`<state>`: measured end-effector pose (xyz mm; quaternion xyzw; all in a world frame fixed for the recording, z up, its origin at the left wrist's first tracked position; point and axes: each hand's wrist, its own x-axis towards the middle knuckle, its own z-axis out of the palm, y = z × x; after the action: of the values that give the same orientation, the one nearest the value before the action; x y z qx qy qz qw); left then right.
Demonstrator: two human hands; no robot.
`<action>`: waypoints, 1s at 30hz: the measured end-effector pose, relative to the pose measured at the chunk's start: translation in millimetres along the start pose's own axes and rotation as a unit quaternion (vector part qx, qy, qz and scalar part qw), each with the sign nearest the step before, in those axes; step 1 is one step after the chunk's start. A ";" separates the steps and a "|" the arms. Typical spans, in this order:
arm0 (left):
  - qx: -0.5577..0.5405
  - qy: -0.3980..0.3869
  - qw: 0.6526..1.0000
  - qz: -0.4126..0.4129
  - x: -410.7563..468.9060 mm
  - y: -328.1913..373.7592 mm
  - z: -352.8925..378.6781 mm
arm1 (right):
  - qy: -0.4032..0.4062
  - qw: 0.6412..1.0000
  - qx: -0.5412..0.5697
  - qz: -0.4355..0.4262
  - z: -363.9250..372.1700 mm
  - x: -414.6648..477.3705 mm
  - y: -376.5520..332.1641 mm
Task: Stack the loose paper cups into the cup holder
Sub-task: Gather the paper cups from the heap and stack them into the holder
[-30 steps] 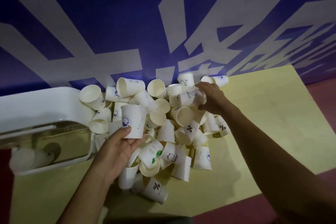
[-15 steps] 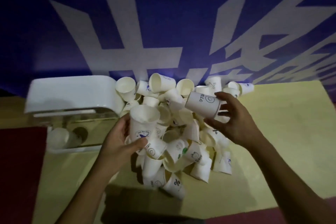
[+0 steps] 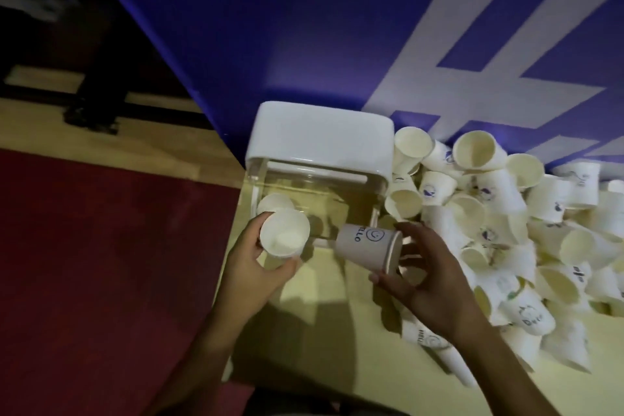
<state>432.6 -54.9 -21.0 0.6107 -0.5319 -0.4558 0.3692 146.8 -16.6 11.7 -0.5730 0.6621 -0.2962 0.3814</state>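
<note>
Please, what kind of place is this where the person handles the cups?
Probably an indoor event or exhibition hall, though uncertain: a blue banner with large white lettering behind a yellow table, red carpet on the floor, and a pile of paper cups.

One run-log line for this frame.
left hand: plain cup | right hand: HELLO cup | holder: beside | pile: remains

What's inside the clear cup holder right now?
Through the cup holder's clear wall, one white cup shows at the near left corner; the rest looks bare. The left hand's cup covers part of that corner.
</note>
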 end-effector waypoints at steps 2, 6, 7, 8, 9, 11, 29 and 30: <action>0.018 0.025 0.999 0.024 16.3 -14.0 -13.2 | 0.004 1.000 -0.005 -0.003 23.9 3.7 -6.2; 0.043 0.027 0.997 0.058 46.6 -21.2 -19.7 | 0.023 1.000 -0.011 0.010 54.0 9.5 -14.4; 0.044 0.017 0.997 0.061 54.0 -22.7 -19.5 | 0.028 0.999 -0.008 0.016 58.4 10.4 -16.8; 0.046 0.007 0.997 0.064 60.3 -25.7 -18.5 | 0.032 0.999 -0.004 0.018 61.4 10.7 -19.1; 0.050 -0.001 0.997 0.064 65.7 -31.2 -18.1 | 0.036 0.999 0.001 0.016 64.4 11.0 -21.6; 0.063 -0.017 0.996 0.064 73.1 -43.2 -17.1 | 0.047 0.999 0.006 0.016 68.5 12.0 -26.7; 0.149 -0.141 0.977 0.056 94.4 -75.9 -24.3 | 0.098 0.993 -0.047 -0.053 123.5 49.8 -74.1; 0.138 -0.148 0.978 0.043 92.4 -73.0 -26.0 | 0.089 0.993 -0.055 -0.058 128.3 53.7 -74.7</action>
<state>481.8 -135.2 -96.4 0.5580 -0.6640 -0.4472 0.2182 292.1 -76.3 -3.7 -0.6022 0.6744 -0.3306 0.2707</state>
